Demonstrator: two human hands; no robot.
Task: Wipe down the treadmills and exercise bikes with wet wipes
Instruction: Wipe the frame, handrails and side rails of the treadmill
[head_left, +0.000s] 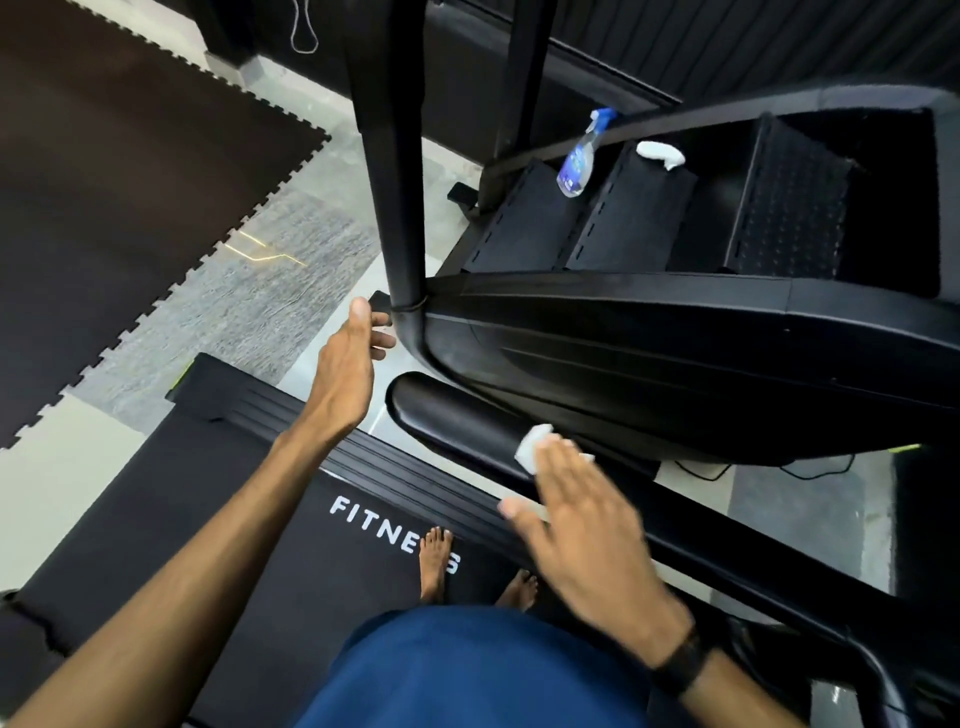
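My right hand lies flat with straight fingers and presses a white wet wipe onto a black padded handrail of the machine beside me. My left hand reaches forward with fingers loosely curled beside the black upright post; it holds nothing. I stand barefoot on a treadmill belt printed FITNESS. A black stair-climber body fills the right side.
A clear spray bottle with a blue trigger and a crumpled white wipe lie on the climber's steps. Dark interlocking floor mats cover the left, grey floor between. Cables run under the machine at right.
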